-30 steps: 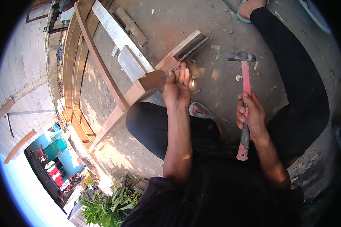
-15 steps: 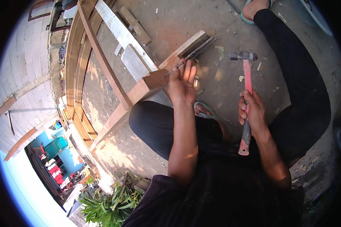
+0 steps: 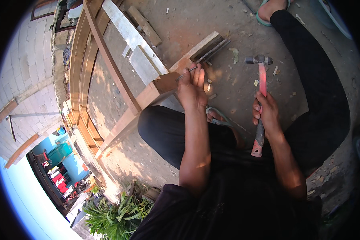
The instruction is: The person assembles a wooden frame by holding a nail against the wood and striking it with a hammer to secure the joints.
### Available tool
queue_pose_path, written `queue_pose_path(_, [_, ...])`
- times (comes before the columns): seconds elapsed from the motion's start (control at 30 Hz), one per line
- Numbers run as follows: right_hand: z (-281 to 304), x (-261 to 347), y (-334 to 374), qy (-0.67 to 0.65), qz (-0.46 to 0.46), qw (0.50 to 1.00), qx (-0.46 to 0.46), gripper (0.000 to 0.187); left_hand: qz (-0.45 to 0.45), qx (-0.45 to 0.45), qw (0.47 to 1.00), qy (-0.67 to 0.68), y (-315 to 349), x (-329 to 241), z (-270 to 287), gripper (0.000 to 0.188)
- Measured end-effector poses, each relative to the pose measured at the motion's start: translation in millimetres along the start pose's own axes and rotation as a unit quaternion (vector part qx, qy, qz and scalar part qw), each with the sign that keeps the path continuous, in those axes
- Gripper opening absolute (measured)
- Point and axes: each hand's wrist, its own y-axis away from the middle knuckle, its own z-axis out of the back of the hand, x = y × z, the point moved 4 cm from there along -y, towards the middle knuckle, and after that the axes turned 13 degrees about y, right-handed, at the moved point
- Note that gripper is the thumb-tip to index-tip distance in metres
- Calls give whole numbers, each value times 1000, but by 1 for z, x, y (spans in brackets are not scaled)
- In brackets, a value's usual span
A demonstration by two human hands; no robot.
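My left hand (image 3: 192, 91) pinches a nail (image 3: 187, 72), a thin dark metal one, between thumb and fingertips. Its point end meets the end face of a squared wooden beam (image 3: 148, 97), which lies beside my bent left knee. Whether the tip has entered the wood, I cannot tell. In my right hand (image 3: 268, 114) is a hammer (image 3: 262, 79) with a red handle, a dark lower grip and a dark metal head. The fingers wrap round the handle's middle. The head points away from me, over the ground and apart from the nail.
Past the beam's end lies a short wood block (image 3: 202, 49) with a dark bar beside it. A pale board (image 3: 128, 30) and a long wooden rail (image 3: 112, 64) run toward the far left. Wood chips litter the ground (image 3: 228, 88). A leafy plant (image 3: 116, 216) grows at lower left.
The hammer's handle butt has swung slightly upward in the picture, with its head almost in the same place. My left hand keeps the nail at the beam's end.
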Motion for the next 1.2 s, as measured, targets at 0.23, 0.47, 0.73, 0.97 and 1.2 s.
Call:
queue_pose_path(0.23, [0,-5,-8,4,-14,1000,14,21,112,54,989,-76,34,36,-26,32])
queue_pose_path(0.47, [1,-9,-9,9,-47,999,0,22,-67,59,991,-97,49,-21,-37,32])
queue_pose_path(0.73, [-4,-6,-8,34,-63,997,-2,19,-89,55,994,-14,47,-21,-37,30])
queue_pose_path(0.97, [-3,-8,-8,32,-65,997,-9,20,-95,65,991,-65,53,-18,-36,43])
queue_pose_path(1.2, [-4,-7,-9,30,-68,997,-5,21,-94,69,992,-52,50,-21,-38,46])
